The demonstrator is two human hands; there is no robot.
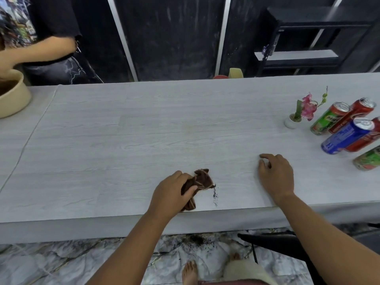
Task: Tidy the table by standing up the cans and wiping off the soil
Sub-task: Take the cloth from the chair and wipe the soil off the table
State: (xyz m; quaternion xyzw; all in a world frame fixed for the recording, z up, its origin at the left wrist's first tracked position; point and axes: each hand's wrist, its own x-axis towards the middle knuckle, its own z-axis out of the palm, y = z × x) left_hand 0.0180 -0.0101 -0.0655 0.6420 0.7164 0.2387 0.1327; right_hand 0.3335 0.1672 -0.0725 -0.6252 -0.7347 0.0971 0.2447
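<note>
So the left hand (171, 192) clutches the cloth (197, 187) near the table's (123, 140) front edge, soil (214, 194) just right of it; right hand (275, 174) looks empty, fingers loosely spread.

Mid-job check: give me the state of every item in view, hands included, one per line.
left hand: gripping the cloth
right hand: empty, resting on the table
brown cloth: crumpled, pressed on the table near its front edge
soil: thin trail left beside the cloth
cans: standing, grouped at the right
flower pot: upright
beige bowl: upright at far left
table: mostly wiped
</note>
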